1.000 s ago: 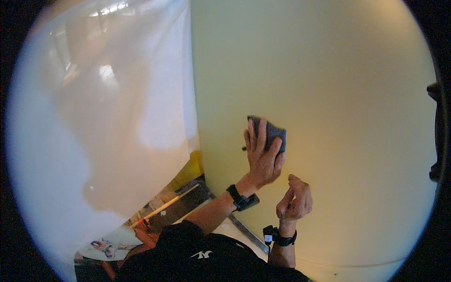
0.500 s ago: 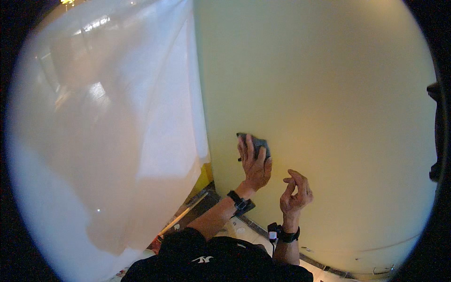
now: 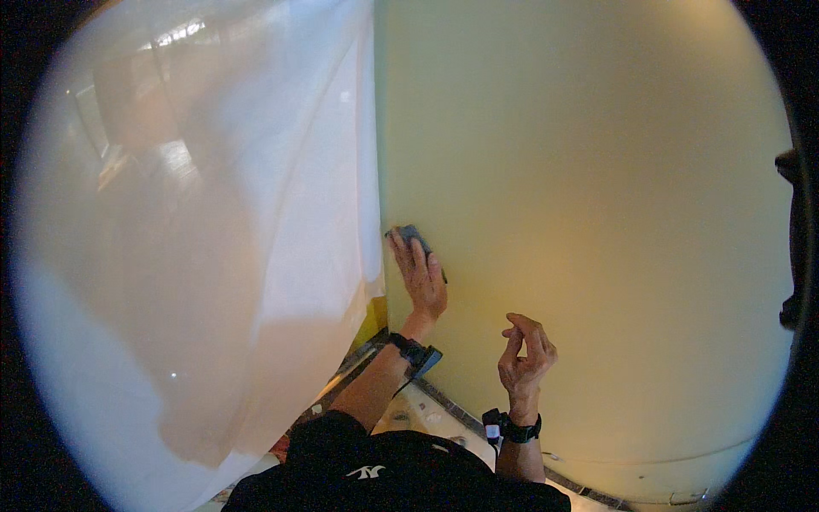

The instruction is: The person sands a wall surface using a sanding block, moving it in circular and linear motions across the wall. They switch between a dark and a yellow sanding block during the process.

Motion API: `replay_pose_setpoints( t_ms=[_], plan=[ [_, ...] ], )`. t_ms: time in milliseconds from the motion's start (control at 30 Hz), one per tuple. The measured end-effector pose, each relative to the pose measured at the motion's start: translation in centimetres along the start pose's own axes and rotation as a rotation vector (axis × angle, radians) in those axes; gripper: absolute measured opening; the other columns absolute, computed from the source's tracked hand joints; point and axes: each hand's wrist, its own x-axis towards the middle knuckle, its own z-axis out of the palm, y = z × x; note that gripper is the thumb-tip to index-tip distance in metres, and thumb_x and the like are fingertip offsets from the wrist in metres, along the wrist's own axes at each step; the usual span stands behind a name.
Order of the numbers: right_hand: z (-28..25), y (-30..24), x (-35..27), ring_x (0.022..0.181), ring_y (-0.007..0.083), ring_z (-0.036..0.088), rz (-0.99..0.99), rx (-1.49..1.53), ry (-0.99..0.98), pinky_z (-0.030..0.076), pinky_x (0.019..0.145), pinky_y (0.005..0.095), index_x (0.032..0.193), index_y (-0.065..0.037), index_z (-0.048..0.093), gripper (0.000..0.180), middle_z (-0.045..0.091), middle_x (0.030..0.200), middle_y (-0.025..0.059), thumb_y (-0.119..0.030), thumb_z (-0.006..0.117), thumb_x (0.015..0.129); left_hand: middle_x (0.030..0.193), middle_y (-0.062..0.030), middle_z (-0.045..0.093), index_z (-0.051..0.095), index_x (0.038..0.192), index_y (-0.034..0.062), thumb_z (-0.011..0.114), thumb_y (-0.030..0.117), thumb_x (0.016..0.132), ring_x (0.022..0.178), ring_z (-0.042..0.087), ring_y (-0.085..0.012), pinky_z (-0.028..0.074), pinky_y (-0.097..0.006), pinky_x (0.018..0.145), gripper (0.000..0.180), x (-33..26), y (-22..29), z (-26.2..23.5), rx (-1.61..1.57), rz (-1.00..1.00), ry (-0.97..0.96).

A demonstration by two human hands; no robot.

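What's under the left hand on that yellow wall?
A dark grey sanding block is pressed flat to the yellow wall under the left hand. Only its top end shows; the fingers cover the rest.

Wall (image 3: 597, 171) fills the view ahead of me and to my right. Plastic sheet (image 3: 213, 256) hangs on my left, its edge meeting the wall. My left hand (image 3: 422, 277) lies flat on a sanding pad (image 3: 412, 235) against the wall, just beside that edge. My right hand (image 3: 525, 358) sits lower and further right, off the wall. Floor strip (image 3: 444, 401) runs below.
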Motion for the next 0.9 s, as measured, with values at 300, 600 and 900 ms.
replay_pose_setpoints(
  t_ms=[300,600,900],
  plan=[
    [0.5,-0.4,0.0,0.064,0.0205,0.07,-0.052,-0.07,-0.063,0.055,0.055,0.0302,0.101,-0.002,0.068,0.022,0.071,0.087,0.0139,0.01,0.057,0.086,0.164,-0.0189,0.011,0.019,0.158,0.0153,0.027,0.038,0.108,0.151,0.007,-0.04,0.007,-0.054,0.121,0.056,3.9,-2.6,0.8,-0.091,-0.023,0.105],
    [1.0,-0.4,0.2,0.063,0.021,0.07,-0.169,-0.091,-0.171,0.055,0.054,0.0308,0.101,-0.003,0.068,0.023,0.071,0.089,0.0143,0.011,0.058,0.085,0.165,-0.0151,0.004,0.005,0.158,0.0051,0.027,0.044,0.107,0.152,0.0,-0.0317,-0.001,-0.044,0.123,0.068,-15.5,-19.3,6.8,-0.189,-0.782,-0.065],
    [1.6,-1.2,1.2,0.067,0.0228,0.071,-0.13,-0.091,-0.367,0.057,0.056,0.0324,0.108,-0.003,0.066,0.034,0.071,0.095,0.0169,0.011,0.058,0.078,0.166,-0.0135,0.005,0.008,0.158,0.0059,0.027,0.039,0.108,0.152,0.0,-0.032,0.002,-0.042,0.123,0.063,-18.0,-19.3,8.8,-0.408,-1.018,0.048]
  ],
)
